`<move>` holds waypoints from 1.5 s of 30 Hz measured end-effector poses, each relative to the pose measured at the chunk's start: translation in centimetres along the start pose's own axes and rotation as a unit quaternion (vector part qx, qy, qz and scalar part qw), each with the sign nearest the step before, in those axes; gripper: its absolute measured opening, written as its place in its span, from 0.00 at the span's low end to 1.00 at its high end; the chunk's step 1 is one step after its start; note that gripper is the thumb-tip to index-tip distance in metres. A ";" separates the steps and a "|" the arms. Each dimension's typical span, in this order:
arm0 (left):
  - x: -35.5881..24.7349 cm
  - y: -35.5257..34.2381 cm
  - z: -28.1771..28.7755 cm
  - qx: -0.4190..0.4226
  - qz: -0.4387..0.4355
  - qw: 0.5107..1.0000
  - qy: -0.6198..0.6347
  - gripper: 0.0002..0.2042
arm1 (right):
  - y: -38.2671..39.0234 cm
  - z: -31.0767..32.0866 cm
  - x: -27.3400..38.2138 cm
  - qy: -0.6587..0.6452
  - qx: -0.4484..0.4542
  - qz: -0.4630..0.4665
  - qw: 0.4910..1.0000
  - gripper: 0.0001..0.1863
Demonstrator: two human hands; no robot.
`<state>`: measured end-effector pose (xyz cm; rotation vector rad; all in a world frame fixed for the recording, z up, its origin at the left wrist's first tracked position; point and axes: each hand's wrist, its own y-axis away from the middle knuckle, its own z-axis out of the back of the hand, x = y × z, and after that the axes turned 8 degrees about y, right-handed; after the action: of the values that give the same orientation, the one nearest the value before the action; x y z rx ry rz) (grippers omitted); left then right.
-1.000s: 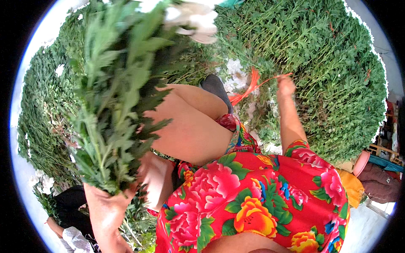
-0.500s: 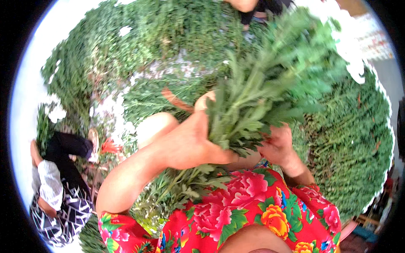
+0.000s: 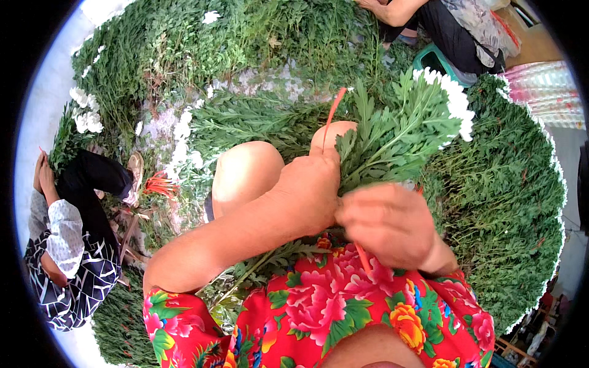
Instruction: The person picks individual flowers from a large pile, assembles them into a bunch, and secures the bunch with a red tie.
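My left hand (image 3: 310,190) is closed round the stems of a chrysanthemum bunch (image 3: 399,129), whose white heads point up and to the right. A red tie strip (image 3: 333,113) rises from between that hand's fingers. Just right of it, my right hand (image 3: 389,224) is closed, slightly blurred, at the bottom of the bunch, with a red strip (image 3: 362,257) hanging beneath it. My bare knees and red floral clothing are around both hands. Loose leafy stems (image 3: 251,273) lie below my left forearm.
Banked green stems (image 3: 503,208) with white heads surround me. Co-workers sit at the left (image 3: 67,257) and top right (image 3: 466,37), the latter beside a green plastic stool (image 3: 429,61). Red strips (image 3: 161,184) lie by the left worker's shoe. Wooden racks stand at the lower right.
The bunch has swung from the left to ahead of me and tilted right. My right hand has come in to meet my left, and the red strip now runs through them.
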<state>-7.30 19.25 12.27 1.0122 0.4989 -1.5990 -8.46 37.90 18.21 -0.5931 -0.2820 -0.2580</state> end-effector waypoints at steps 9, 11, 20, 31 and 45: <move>-1.2 0.3 0.6 0.070 -0.001 0.992 -0.103 0.20 | -1.2 -4.7 -5.6 -0.081 -0.093 -0.224 0.967 0.07; -1.3 0.7 3.1 0.072 -0.024 0.991 -0.112 0.18 | -1.0 -5.0 -5.8 -0.103 -0.083 -0.248 0.960 0.06; -1.0 1.3 7.6 -0.087 -0.268 0.959 -0.028 0.08 | -0.6 -4.3 -6.2 -0.195 -0.092 -0.296 0.931 0.05; 2.0 -0.1 1.6 0.050 -0.026 0.804 0.592 0.10 | 0.0 -3.7 -6.8 -0.321 -0.128 -0.284 0.894 0.05; 1.5 0.6 0.7 -0.021 -0.041 0.822 0.568 0.03 | -1.8 1.2 -6.3 0.028 0.123 -0.157 0.980 0.09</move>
<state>-7.03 17.66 11.55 1.8858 1.3749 -0.8719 -15.06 38.17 17.97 -0.2944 -0.3463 -0.5354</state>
